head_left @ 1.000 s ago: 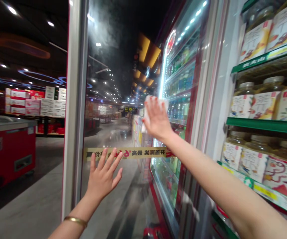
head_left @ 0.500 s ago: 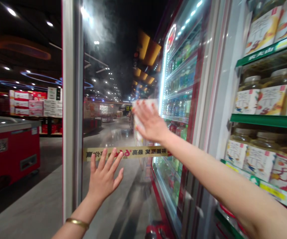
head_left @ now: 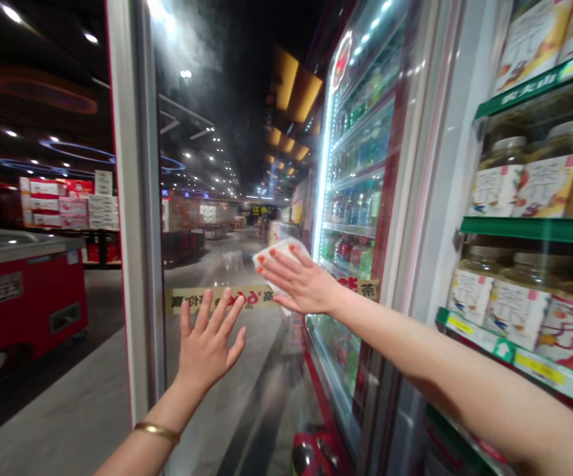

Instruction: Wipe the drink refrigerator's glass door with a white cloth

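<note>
A tall glass door (head_left: 135, 198) with a pale metal frame stands in front of me. My left hand (head_left: 204, 344) is spread flat at its lower middle, fingers apart and nothing in them, with a gold bangle on the wrist. Its fingertips overlap a gold strip (head_left: 180, 301) with mirrored lettering that runs across the pane. To the right, my right hand (head_left: 306, 284) presses a folded white cloth (head_left: 263, 258) against the glass. The fingers lie stretched over the cloth, so most of it is hidden under the palm.
Green-edged shelves (head_left: 529, 228) of bottled drinks (head_left: 547, 178) stand close on my right, beside my right forearm. Through the pane shows a lit drinks fridge (head_left: 356, 158). At left are a red chest freezer (head_left: 28, 304) and stacked boxes (head_left: 43, 201).
My right hand has slid down the pane with the white cloth, now covering part of the gold strip. My left hand stays spread in nearly the same place. The view has shifted slightly.
</note>
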`<action>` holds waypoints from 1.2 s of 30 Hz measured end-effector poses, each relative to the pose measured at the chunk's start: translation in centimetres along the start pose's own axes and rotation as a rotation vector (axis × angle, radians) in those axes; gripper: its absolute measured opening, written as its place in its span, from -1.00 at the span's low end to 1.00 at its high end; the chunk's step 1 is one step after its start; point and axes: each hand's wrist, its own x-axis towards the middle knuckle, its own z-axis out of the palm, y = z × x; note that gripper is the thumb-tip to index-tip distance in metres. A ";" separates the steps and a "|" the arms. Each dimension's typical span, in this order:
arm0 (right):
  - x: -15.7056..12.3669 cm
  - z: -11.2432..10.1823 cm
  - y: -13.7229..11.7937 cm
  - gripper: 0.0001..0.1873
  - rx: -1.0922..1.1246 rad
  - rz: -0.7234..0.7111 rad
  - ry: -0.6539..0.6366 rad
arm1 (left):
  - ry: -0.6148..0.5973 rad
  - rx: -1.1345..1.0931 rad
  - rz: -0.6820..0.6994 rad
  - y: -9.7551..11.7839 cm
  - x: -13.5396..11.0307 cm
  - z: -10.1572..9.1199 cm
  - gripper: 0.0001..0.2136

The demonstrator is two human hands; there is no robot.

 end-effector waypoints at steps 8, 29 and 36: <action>2.8 -3.8 10.4 -0.14 -0.128 0.898 0.268 | -0.009 -0.014 -0.004 -0.2 0.0 0.3 -0.20; -1.6 0.4 2.6 -0.20 -0.014 -0.094 -0.031 | 0.042 -0.048 -0.006 -2.2 1.7 -0.1 -0.22; 3.8 -2.2 9.0 -0.17 -0.088 0.683 0.345 | -0.016 -0.029 -0.029 -2.8 0.6 1.6 -0.17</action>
